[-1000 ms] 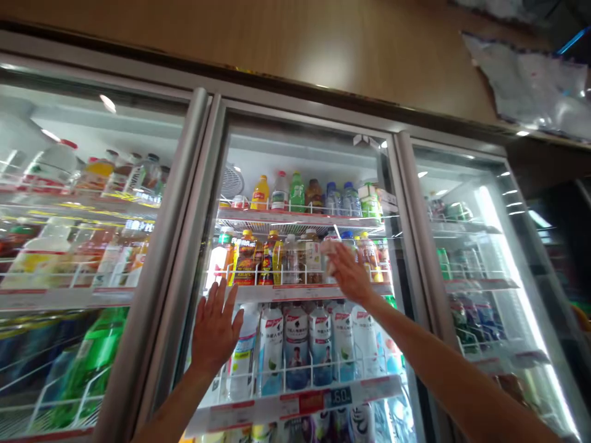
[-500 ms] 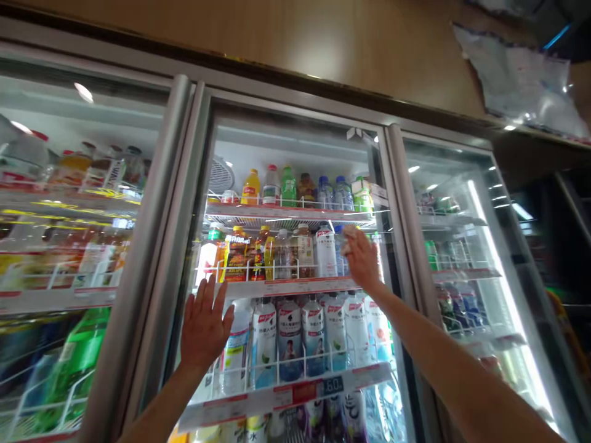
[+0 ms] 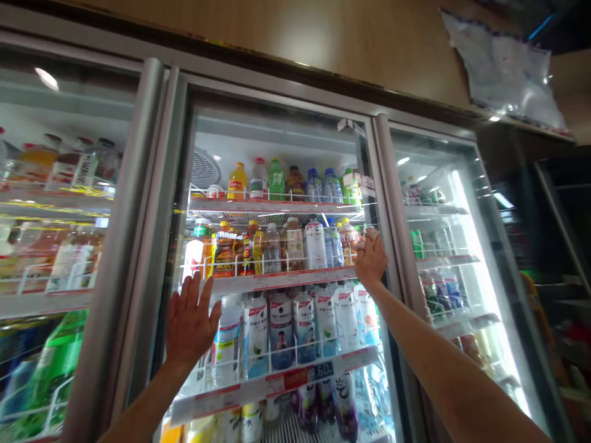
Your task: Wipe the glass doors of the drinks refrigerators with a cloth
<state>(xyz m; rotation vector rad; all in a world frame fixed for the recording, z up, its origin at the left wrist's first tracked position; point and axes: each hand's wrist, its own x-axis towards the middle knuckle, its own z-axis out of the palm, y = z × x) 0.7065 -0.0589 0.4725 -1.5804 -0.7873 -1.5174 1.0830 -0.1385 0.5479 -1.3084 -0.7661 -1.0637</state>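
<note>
My left hand (image 3: 189,320) lies flat on the glass door (image 3: 277,132) of the middle drinks fridge, fingers spread and open, at the door's lower left. My right hand (image 3: 370,259) presses a small white cloth (image 3: 372,234) against the same glass near its right edge, level with the second shelf. Behind the glass stand rows of bottles: yellow and green ones on the top shelf (image 3: 277,206), mixed juice and tea bottles on the second shelf, white-labelled bottles (image 3: 281,326) on the third.
The left fridge door (image 3: 60,246) and the right fridge door (image 3: 443,246) flank the middle one, with metal door frames (image 3: 138,234) between them. A wooden panel (image 3: 300,37) runs above. A plastic-wrapped bundle (image 3: 503,74) sits at the top right.
My right hand has slid with the cloth to the right across the glass, from the door's middle to its right edge. The left hand stays flat on the glass.
</note>
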